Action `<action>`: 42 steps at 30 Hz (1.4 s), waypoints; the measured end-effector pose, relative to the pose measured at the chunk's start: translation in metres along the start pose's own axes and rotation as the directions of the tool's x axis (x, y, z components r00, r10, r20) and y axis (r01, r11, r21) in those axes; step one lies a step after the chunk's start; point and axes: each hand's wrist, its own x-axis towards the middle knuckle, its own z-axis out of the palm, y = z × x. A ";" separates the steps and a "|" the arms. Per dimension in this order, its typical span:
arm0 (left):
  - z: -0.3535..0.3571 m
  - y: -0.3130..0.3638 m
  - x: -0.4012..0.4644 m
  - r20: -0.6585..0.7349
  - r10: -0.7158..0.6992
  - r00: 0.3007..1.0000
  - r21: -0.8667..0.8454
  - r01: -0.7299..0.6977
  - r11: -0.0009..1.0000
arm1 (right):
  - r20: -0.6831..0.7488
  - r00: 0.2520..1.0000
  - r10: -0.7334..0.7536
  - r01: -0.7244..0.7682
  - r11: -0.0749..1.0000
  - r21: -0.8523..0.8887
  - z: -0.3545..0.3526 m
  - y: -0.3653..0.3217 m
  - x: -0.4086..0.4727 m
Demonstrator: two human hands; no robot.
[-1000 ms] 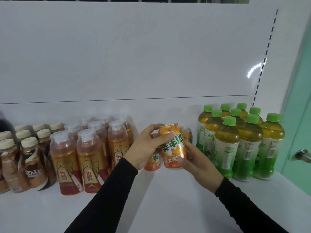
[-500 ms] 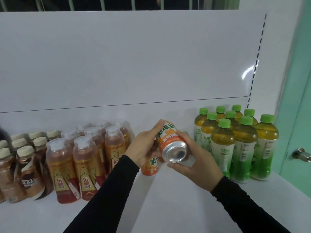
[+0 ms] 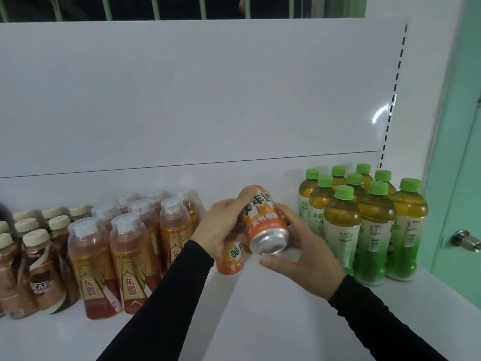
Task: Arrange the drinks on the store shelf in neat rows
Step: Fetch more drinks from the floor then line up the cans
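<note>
White store shelf (image 3: 260,321) filling the lower view, tall white back panel (image 3: 208,100) behind. Green-capped tea bottles (image 3: 369,230) packed in rows at the right end, the rear ones mostly masked by those in front. Amber clear-capped bottles (image 3: 130,251) in rows left of centre, back ones blurred. Brown coffee bottles (image 3: 39,269) at the far left, cut off by the frame edge (labels only half legible). Black sleeves (image 3: 169,308) reaching in from below. Left hand (image 3: 221,227) wrapped round the upper end of the orange can (image 3: 265,222), fingers curled over the top and hiding it. Right hand (image 3: 304,254) cupping the same can from the side and beneath, thumb below the base, fingers curled behind. Can held tilted in the air above the shelf, between amber and green groups, silver bottom facing the camera. Second orange can (image 3: 230,259) upright on the shelf just under the left hand, upper part hidden. Silver door knob (image 3: 466,239) at the right edge, partly cut off.
</note>
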 end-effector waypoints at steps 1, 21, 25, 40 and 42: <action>0.000 0.001 -0.001 0.003 0.056 0.998 0.037 -0.056 0.998 | 0.024 0.999 0.033 -0.034 0.998 0.055 0.000 0.002 0.000; -0.017 -0.016 -0.011 0.386 0.420 0.821 0.323 -0.547 0.773 | -0.139 0.989 0.050 -0.030 0.989 0.146 0.011 0.026 0.014; -0.012 -0.009 -0.015 0.287 0.495 0.820 0.486 -0.570 0.662 | -0.164 0.986 0.039 -0.013 0.987 0.160 0.012 0.026 0.015; -0.024 0.033 0.020 -0.042 0.496 0.867 0.560 -0.391 0.730 | -0.017 0.997 0.078 -0.079 0.953 -0.291 0.007 0.048 0.021; -0.031 0.043 0.027 -0.106 0.510 0.853 0.565 -0.370 0.737 | 0.036 0.989 0.143 -0.117 0.909 -0.401 0.007 0.055 0.009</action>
